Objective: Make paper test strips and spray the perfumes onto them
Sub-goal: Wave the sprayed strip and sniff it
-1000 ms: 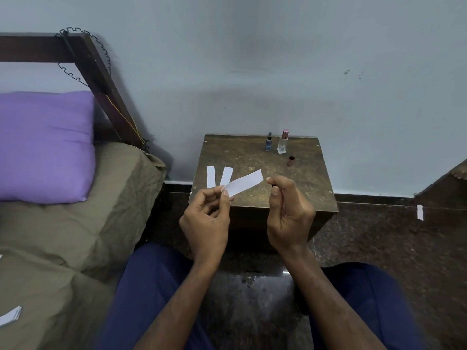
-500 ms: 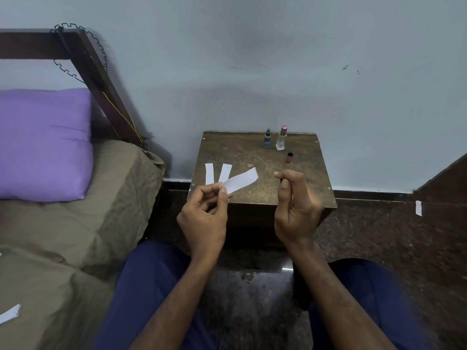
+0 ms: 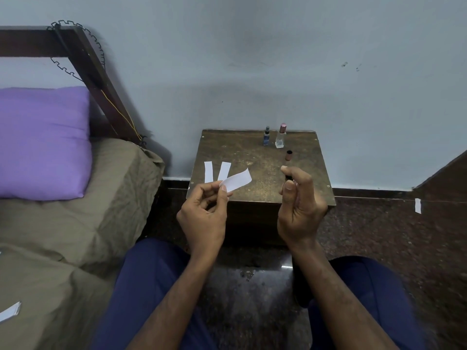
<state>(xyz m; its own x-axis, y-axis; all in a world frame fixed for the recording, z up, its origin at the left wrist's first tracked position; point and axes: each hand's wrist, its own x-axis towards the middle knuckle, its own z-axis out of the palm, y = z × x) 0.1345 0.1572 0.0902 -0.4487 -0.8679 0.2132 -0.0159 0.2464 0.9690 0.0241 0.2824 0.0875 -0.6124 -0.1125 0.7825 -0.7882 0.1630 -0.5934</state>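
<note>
From the head camera, three white paper strips are near the hands: one held strip (image 3: pixel 237 180) and two lying strips, the left one (image 3: pixel 208 172) and the right one (image 3: pixel 224 171), flat on the wooden side table (image 3: pixel 252 157) just beyond the left hand. A fourth scrap of paper (image 3: pixel 418 205) is on the floor well to the right of the right hand, and a small stack of paper (image 3: pixel 10 311) sits on the bed far to the left. Two bottles stand at the back of the table, beyond the right hand: a small blue bottle (image 3: pixel 266 135) and, just beside it, a clear bottle with a pink cap (image 3: pixel 281 136). One loose brown cap (image 3: pixel 288 155) stands just beyond the right fingertips.

The left hand (image 3: pixel 204 213) pinches the lower end of the held strip between thumb and forefinger; the strip slants up and to the right, toward the other hand. The remaining fingers curl loosely.

The right hand (image 3: pixel 299 205) is curled around a small dark object (image 3: pixel 288 177), mostly hidden, with the forefinger hooked over its top and the thumb against its side. What it is cannot be told.

Both forearms rise from the lap, wrists upright, hands apart over the table's near edge.
</note>
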